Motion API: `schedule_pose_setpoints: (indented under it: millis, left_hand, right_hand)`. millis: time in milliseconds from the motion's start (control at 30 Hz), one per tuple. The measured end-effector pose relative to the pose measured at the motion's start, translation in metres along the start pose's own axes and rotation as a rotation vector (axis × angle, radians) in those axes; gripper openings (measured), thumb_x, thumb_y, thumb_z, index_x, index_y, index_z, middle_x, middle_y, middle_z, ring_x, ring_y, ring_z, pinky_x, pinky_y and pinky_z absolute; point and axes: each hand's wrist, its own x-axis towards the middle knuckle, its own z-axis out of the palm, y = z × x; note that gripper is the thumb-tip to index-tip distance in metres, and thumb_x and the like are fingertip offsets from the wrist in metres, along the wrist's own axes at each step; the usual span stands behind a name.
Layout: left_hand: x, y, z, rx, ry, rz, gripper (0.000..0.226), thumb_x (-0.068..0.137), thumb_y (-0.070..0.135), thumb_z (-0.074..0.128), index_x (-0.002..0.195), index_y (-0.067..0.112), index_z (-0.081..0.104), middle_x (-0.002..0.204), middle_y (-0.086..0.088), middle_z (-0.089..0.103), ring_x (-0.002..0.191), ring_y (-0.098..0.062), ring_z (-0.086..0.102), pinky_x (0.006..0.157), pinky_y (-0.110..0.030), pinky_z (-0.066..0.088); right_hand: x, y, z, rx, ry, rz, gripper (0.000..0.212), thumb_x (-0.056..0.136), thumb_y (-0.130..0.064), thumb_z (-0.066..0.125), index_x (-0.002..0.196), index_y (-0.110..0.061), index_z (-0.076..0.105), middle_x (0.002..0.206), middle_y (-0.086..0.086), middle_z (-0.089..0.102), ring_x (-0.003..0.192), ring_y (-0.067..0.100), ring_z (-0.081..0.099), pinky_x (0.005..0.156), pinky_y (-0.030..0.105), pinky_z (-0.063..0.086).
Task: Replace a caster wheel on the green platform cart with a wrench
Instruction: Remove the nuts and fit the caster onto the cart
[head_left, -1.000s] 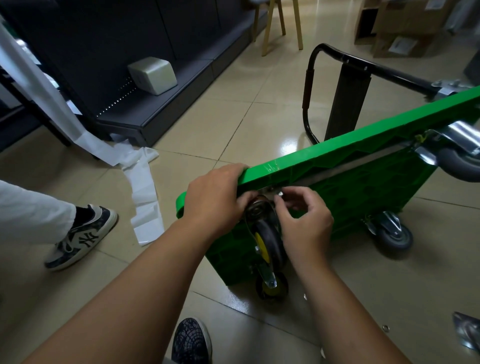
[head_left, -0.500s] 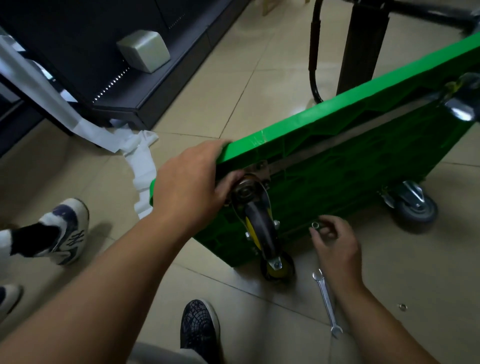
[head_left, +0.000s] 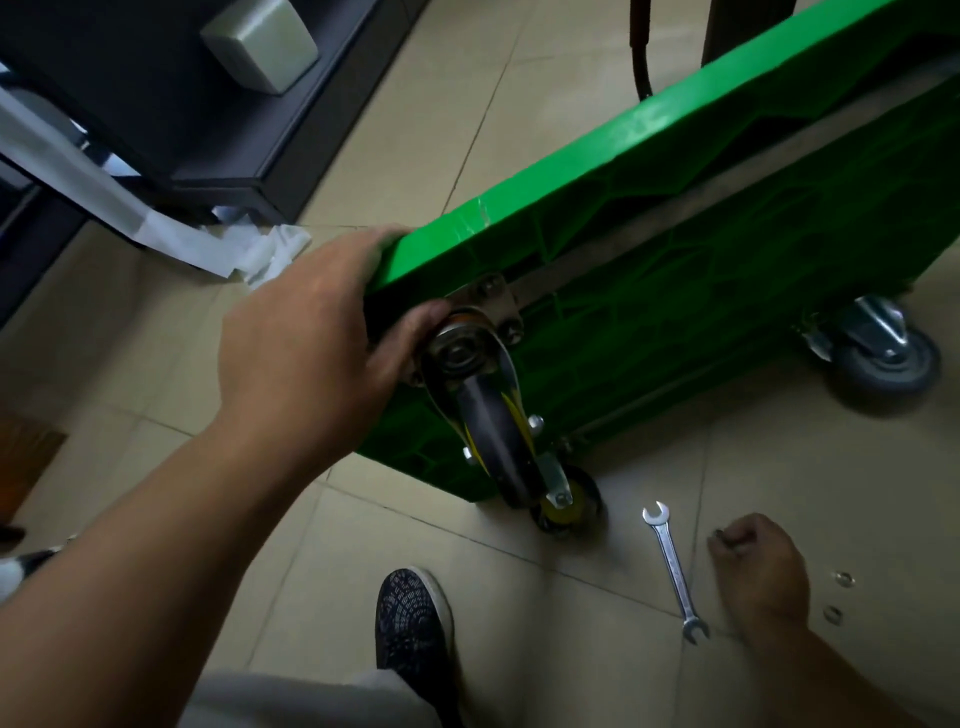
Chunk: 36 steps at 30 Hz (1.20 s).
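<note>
Cart (head_left: 675, 218) tipped on its long edge on the floor (head_left: 519, 130). Left hand (head_left: 306, 343) clamped round its top edge at the near corner, thumb against the caster (head_left: 488, 415) mount. Wrench (head_left: 674, 569) flat on the floor between the caster and the right hand (head_left: 758, 566). Right hand's fingers curled down at the floor; can't tell if pinching anything. Two small metal rings (head_left: 842, 578) near its right.

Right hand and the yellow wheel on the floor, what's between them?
The wrench lies flat on the tiles between the right hand and that wheel, in the head view.
</note>
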Motion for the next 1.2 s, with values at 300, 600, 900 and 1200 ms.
schedule_pose_setpoints:
  millis: [300,600,900,1200]
  left_hand:
    - [0.000,0.000,0.003,0.024,0.057,0.004,0.049,0.097,0.058,0.055,0.137,0.030,0.056,0.118,0.003,0.069,0.105,-0.028,0.064,0.077,-0.035,0.039]
    - [0.001,0.001,0.003,0.026,0.048,0.007,0.047,0.096,0.060,0.053,0.135,0.033,0.055,0.116,0.004,0.069,0.102,-0.029,0.064,0.074,-0.036,0.040]
    - [0.006,0.003,-0.005,0.018,-0.049,-0.057,0.051,0.086,0.069,0.053,0.124,0.035,0.055,0.078,0.025,0.044,0.079,-0.013,0.049,0.069,-0.035,0.040]
    - [0.009,0.009,-0.008,0.014,-0.049,-0.073,0.050,0.084,0.072,0.052,0.117,0.035,0.057,0.075,0.024,0.038,0.075,-0.012,0.041,0.055,-0.028,0.025]
  right_hand:
    - [0.003,0.025,-0.004,-0.112,-0.082,0.043,0.030,0.072,-0.003,0.084,0.065,-0.019,0.060,0.079,0.010,0.060,0.071,0.031,0.057,0.064,0.036,0.044]
    - [-0.041,0.003,0.019,-0.531,-0.214,-0.267,0.040,0.077,-0.050,0.070,0.074,-0.014,0.056,0.075,0.008,0.054,0.071,0.036,0.056,0.057,0.038,0.046]
    - [-0.039,0.003,0.042,-0.408,-0.327,0.002,0.025,0.084,-0.005,0.065,0.079,-0.018,0.044,0.085,0.013,0.060,0.084,0.036,0.066,0.066,0.036,0.048]
    - [-0.050,-0.119,0.002,0.685,-0.372,0.010,0.027,0.104,-0.026,0.048,0.088,-0.008,0.059,0.067,0.007,0.053,0.058,0.018,0.048,0.055,0.029,0.038]
